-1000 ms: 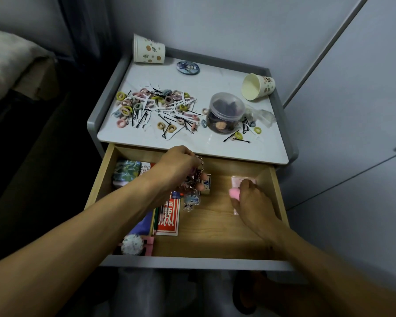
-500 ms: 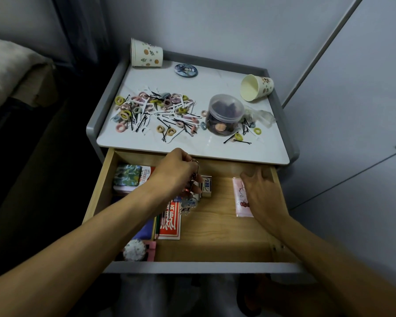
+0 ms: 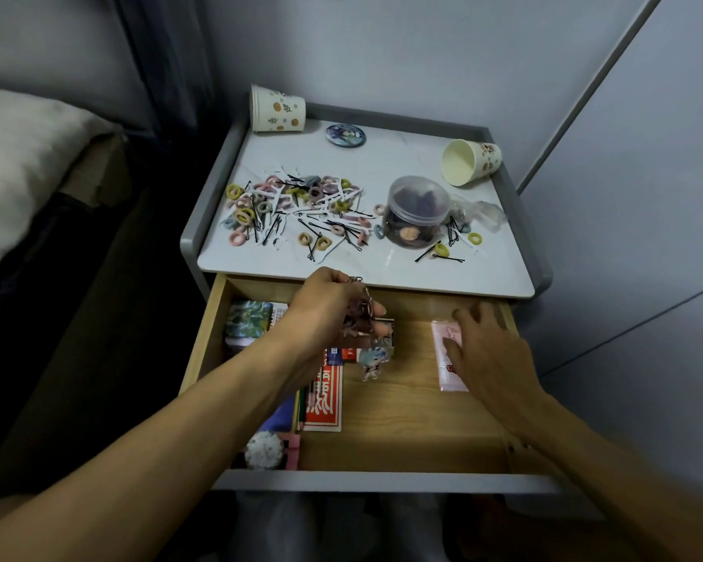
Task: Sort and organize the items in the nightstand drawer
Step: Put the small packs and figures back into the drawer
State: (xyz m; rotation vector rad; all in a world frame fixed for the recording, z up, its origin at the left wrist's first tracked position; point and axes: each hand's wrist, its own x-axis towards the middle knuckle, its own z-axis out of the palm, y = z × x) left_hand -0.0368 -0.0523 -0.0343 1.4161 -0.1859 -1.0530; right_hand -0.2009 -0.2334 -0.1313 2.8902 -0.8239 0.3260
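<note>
Your left hand (image 3: pixel 325 314) is curled tight over the back-left of the open drawer (image 3: pixel 402 423), fingers pinching a bunch of keychains (image 3: pixel 366 318). The chain hangs straight down, with a blue-haired charm (image 3: pixel 373 361) dangling at the bottom over the wood. Across to your right hand (image 3: pixel 490 354): the fingers are spread and relaxed, lying flat on a pink packet (image 3: pixel 449 379) at the drawer's right side, its long axis running front to back.

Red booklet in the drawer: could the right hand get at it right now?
Probably yes. The right hand lies over the pink packet, and only bare drawer floor lies between it and the red booklet; keychains dangle by its far end.
</note>
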